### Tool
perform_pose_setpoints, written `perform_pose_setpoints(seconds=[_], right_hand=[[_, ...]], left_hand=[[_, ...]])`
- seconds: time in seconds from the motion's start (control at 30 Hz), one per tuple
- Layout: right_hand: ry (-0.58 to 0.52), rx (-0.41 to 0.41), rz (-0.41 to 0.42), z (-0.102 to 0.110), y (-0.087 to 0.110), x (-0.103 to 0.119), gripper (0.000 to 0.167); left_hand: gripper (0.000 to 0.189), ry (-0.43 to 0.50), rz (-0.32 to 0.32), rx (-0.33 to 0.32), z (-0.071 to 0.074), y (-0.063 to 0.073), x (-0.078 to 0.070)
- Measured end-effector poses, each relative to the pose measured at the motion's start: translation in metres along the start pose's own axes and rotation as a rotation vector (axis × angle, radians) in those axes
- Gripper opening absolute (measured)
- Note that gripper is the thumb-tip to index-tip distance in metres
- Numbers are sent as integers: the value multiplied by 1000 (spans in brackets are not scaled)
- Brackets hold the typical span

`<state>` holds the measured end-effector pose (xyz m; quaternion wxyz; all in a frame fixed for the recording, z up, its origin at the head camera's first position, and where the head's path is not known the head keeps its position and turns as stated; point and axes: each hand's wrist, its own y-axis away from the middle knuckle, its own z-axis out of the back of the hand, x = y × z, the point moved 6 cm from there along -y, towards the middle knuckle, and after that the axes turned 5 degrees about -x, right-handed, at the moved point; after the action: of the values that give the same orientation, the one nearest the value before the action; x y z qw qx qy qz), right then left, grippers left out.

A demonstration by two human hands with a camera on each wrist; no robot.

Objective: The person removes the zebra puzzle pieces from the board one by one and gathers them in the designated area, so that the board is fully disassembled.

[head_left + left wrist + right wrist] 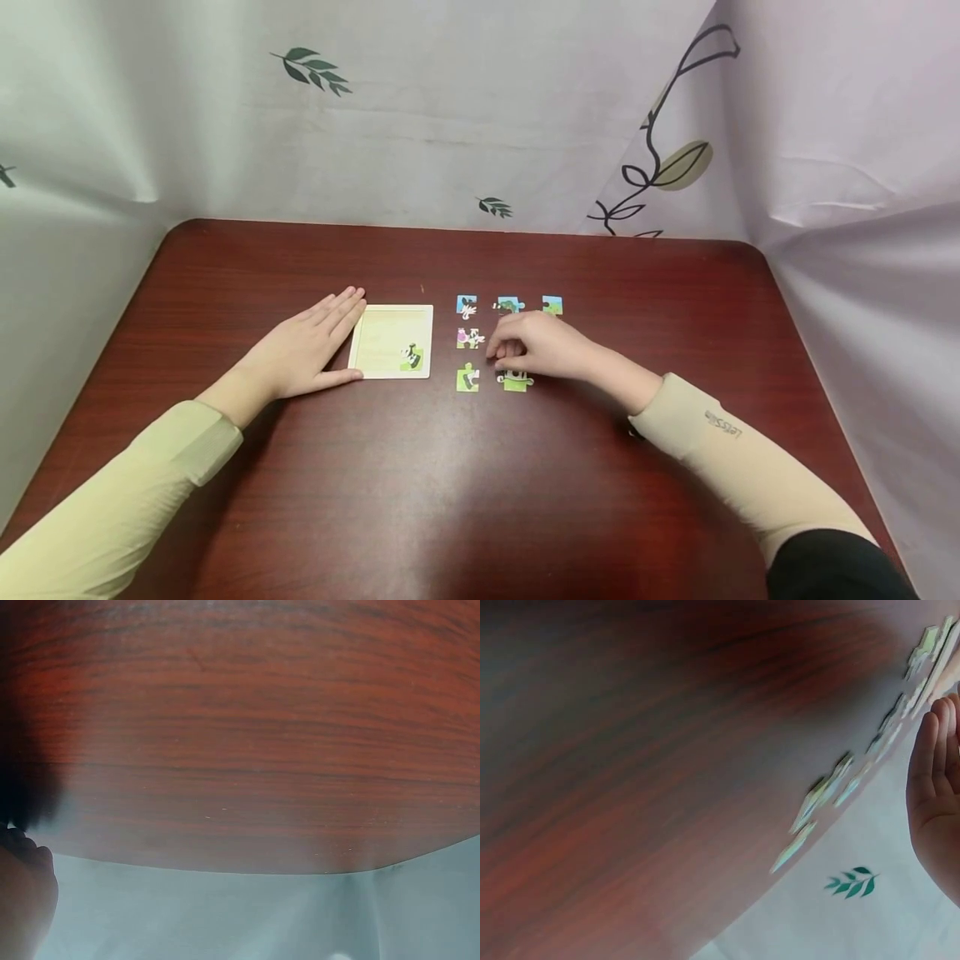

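Note:
My left hand (pixel 311 346) lies with straight fingers against the left edge of a pale square puzzle tray (pixel 393 308), thumb at its lower corner. One panda puzzle piece (pixel 412 357) sits in the tray's lower right corner. Over the loose pieces right of the tray hovers my right hand (pixel 543 346), fingers loosely bent, with nothing visibly held. Just left of its fingertips is a pink-and-white puzzle piece (pixel 470 337). Below the hand lies a green panda piece (pixel 515 383), partly covered. In the right wrist view the hand (pixel 939 802) shows at the right edge, fingertips partly cut off.
Three blue-and-green pieces, left (pixel 467 306), middle (pixel 508 305) and right (pixel 552 305), form the far row. A green piece (pixel 467 379) lies nearer. All are on the dark red wooden table (pixel 390 492), with a white leaf-print curtain (pixel 420 142) around it.

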<state>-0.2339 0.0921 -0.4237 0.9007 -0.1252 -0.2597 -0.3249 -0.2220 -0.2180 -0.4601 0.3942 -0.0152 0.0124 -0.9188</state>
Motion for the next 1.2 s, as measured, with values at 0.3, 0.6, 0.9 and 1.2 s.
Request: perform_pose_setpoints(seconds=[0.3,0.6,0.9,1.2], right_hand=[[-79,29,36,-20,-38,18,12],[-64,70,50,-35,-72,31,20],[-8,127,84,-46,-97,37,27],[69,168,124,-51,-104,41,33]], left_hand=[[104,-2,-2,9,-1,-1,0],[104,-4,0,14,-1,0,-1],[103,-6,10,18,1,0,-1],[104,7,11,1,1,0,-1]])
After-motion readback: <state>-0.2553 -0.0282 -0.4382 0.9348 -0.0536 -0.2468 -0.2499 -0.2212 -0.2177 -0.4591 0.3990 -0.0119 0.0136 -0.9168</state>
